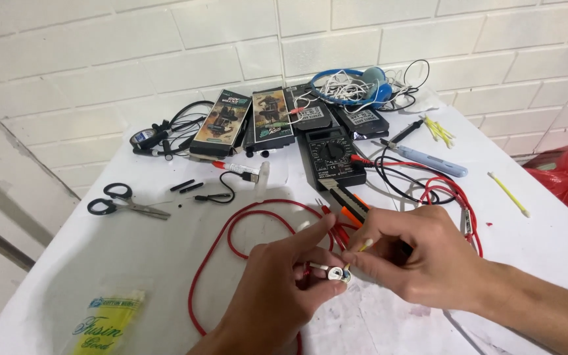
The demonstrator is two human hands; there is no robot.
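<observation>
From the head view, two hands meet low at the centre of the counter (133, 263): the left hand (277, 296) pinches one small silvery connector (336, 274), and the right hand (415, 260) pinches one thin yellow-tipped swab (361, 248) against it. One red cable (244, 223) loops around them. Behind lie one pair of black scissors (123, 200), one black multimeter (332, 154), two upright printed boxes (248, 121) and one blue headset (363, 85). The counter is white, set against a white brick wall (165, 39).
</observation>
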